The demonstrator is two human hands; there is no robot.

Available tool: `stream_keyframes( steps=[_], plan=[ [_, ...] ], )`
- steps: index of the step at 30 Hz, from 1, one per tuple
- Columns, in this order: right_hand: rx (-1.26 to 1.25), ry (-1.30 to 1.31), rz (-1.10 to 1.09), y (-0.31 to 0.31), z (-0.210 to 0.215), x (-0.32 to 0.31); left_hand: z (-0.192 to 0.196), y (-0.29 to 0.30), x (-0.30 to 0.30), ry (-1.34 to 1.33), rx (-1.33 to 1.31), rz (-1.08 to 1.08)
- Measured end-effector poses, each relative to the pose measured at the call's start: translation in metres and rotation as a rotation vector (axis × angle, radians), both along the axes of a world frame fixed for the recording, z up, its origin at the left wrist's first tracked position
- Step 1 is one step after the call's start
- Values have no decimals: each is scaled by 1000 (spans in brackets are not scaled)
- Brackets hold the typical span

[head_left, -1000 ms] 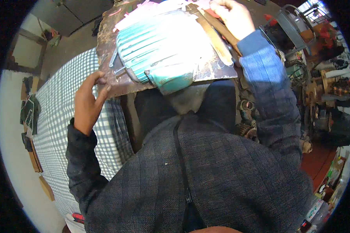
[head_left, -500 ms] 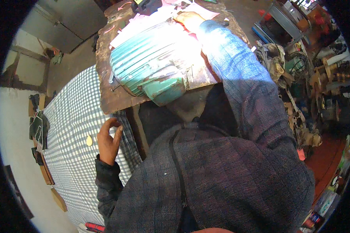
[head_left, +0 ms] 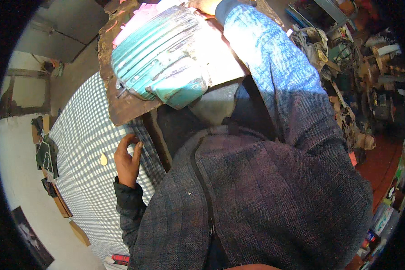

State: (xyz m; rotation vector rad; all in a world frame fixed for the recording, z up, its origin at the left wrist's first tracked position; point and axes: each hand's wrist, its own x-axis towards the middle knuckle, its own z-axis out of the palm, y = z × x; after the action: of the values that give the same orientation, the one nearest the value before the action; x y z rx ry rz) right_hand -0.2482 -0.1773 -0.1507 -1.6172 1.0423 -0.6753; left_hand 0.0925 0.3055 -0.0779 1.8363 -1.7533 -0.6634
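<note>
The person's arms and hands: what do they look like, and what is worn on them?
Both arms are covered by long sleeves of a dark grey jacket with a fine check pattern. The right sleeve looks blue where strong light falls on it. The left hand is bare, with no glove; the left sleeve ends in a dark cuff.

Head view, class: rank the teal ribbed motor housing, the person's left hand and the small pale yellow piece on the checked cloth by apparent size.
1. Teal ribbed motor housing
2. Left hand
3. Small pale yellow piece

The fisheye view may distort the sizes.

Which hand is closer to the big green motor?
Right. The right hand sits at the motor's far top edge; the left hand hangs lower down over the checked cloth, well apart.
</note>
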Motion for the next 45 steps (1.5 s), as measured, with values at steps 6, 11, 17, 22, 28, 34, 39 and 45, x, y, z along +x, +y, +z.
stream_keyframes(
  steps=[6,11,17,22,28,34,39,45],
  plan=[
    [279,-118,-172,40,40,-3,-4,-3,-3,-1,9,-19],
    [-28,159,110,43,48,1,-5,-5,-1,-4,17,-14],
    [292,-185,-143,44,45,-3,-7,-5,1,-12,15,-7],
    [115,80,-185,57,56,1,-11,-7,3,-13,-6,-47],
    [239,-213,-84,63,54,-10,-12,-5,7,-16,4,-18],
    [138,-66,-121,36,32,-19,-11,-8,5,-84,-63,-43],
    [7,-124,-82,32,24,-23,-9,-8,6,-62,-87,-58],
    [124,-283,-179,49,31,-26,-10,-7,8,-39,-40,-47]
  ],
)
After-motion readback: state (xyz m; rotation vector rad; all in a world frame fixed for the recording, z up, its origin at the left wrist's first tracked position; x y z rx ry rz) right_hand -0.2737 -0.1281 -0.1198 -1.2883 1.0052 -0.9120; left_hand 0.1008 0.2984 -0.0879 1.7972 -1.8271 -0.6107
